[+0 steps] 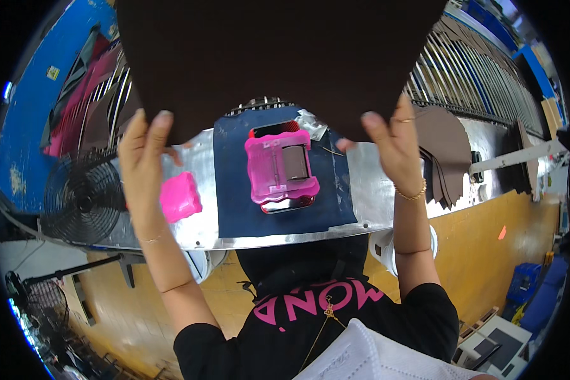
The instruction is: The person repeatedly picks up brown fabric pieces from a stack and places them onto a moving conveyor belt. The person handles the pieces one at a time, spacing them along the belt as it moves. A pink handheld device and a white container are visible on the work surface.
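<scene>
sheet [278, 57]: dark brown, largest thing in view; fills the upper middle, raised in front of the bench, its upper part cut off by the frame. lower edge curves up at centre, leaving a drooping corner on each side.

floor [487, 234]: yellowish, seen below the bench and at right.

bench [377, 183]: shiny metal, runs across the view, front edge bowed by the lens.

rack [462, 69]: rows of metal bars behind the bench, upper right; brown pieces lie along its far side.

panel [38, 82]: blue, scuffed, upper left.

mat [234, 215]: dark blue, flat on the bench, centre.

fan [82, 196]: black, round wire guard, at the bench's left end.

stack [446, 139]: brown pieces with notched edges, overlapping on the bench, just right of the right hand.

left hand [144, 145]: grasping the sheet at its lower left corner, thumb on the near face, other fingertips showing below the edge.

right hand [396, 145]: grasping the lower right corner in the same way; thin bracelet [411, 195] at the wrist.

tray [259, 161]: pink, wavy rim, on the mat between the hands; holds a brown block [294, 163].

pink piece [180, 196]: on the bench, right beside the left wrist.

wrap [312, 123]: crumpled, silvery, at the mat's far edge.
</scene>
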Motion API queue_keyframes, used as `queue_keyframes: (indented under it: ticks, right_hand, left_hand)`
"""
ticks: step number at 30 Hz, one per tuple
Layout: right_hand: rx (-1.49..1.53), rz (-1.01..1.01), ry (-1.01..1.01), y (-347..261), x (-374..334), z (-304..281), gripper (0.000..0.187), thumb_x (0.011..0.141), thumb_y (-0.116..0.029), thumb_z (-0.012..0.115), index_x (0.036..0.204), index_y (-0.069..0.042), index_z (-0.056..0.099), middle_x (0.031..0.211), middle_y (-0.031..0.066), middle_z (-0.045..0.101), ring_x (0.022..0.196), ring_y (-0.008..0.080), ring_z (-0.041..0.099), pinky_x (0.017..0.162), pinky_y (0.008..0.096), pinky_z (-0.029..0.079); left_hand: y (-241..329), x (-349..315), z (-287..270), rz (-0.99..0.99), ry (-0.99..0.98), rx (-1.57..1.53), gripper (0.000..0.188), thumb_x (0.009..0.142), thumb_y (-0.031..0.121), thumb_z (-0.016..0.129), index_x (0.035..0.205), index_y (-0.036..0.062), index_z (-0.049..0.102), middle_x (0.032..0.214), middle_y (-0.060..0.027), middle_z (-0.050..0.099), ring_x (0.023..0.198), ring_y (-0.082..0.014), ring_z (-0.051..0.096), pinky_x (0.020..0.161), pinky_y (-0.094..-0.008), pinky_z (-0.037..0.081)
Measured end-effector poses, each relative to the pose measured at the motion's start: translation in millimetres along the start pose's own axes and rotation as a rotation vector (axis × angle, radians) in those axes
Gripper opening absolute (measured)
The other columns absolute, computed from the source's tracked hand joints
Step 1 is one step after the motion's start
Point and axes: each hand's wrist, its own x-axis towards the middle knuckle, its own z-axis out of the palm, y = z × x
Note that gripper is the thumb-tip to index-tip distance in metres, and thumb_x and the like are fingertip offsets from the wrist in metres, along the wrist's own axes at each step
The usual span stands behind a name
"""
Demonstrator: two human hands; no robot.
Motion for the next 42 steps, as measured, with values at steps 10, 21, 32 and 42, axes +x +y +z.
queue_keyframes:
  ticks: [10, 21, 32, 42]
  right_hand:
    - [-0.586, -0.279, -0.307, 52, 11, 43, 0.018, 0.077, -0.015, 0.071, 0.09, -0.004, 0.064, 0.069, 0.0114, 0.062, 0.068, 0.0281, 0.056, 0.077, 0.0339, 0.045]
    - [-0.874, -0.327, -0.249, 66, -13, -28, 0.014, 0.075, -0.009, 0.071, 0.088, -0.006, 0.069, 0.071, 0.0111, 0.065, 0.075, 0.0278, 0.058, 0.074, 0.0355, 0.046]
    - [-0.902, 0.075, 0.221, 42, -92, -174, 0.011, 0.084, -0.005, 0.067, 0.094, -0.001, 0.066, 0.077, 0.0037, 0.065, 0.072, 0.0097, 0.057, 0.067, 0.0246, 0.045]
    - [-0.714, -0.116, 0.345, -51, -37, -182, 0.027, 0.095, -0.007, 0.053, 0.12, 0.002, 0.054, 0.107, 0.0041, 0.06, 0.097, 0.0086, 0.053, 0.086, 0.0204, 0.04]
  left_hand:
    - [5, -24, -92, 0.053, 0.049, 0.285, 0.021, 0.094, 0.02, 0.057, 0.101, 0.0004, 0.061, 0.063, -0.0026, 0.058, 0.048, -0.004, 0.05, 0.044, -0.0156, 0.035]
    - [-43, -31, -43, -0.172, -0.187, 0.286, 0.014, 0.089, 0.01, 0.06, 0.097, -0.001, 0.064, 0.071, 0.003, 0.057, 0.053, -0.0041, 0.049, 0.046, -0.0208, 0.037]
    - [-35, -13, 93, 0.42, -0.578, 0.465, 0.012, 0.079, 0.01, 0.067, 0.087, 0.0018, 0.065, 0.078, -0.0104, 0.055, 0.069, -0.0295, 0.058, 0.06, -0.035, 0.045]
    - [8, 54, 164, 0.359, -0.669, 0.008, 0.029, 0.085, 0.029, 0.067, 0.079, 0.0021, 0.062, 0.05, -0.0027, 0.046, 0.045, -0.0087, 0.048, 0.043, -0.0256, 0.037]
